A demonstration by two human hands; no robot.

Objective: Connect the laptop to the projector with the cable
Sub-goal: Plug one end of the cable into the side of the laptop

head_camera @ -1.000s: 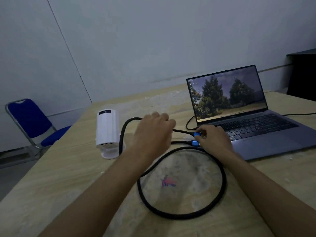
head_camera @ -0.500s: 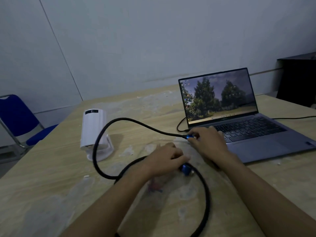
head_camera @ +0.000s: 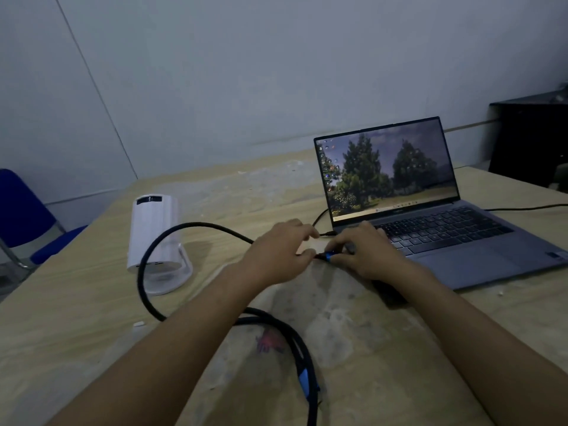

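Note:
An open grey laptop with trees on its screen sits at the right of the wooden table. A white projector stands on its base at the left. A black braided cable loops in front of the projector. My right hand pinches one blue-banded plug just off the laptop's left front corner. My left hand grips the cable right behind that plug. The other blue plug lies loose on the table near the front, between my forearms.
A thin dark lead runs from the laptop's left side, and another thin lead trails off to the right. A blue chair stands beyond the table's left edge. A black cabinet is at the far right.
My left hand let go of the second blue plug, which now lies near the table's front, and moved up to the cable beside my right hand. The cable loop shifted left.

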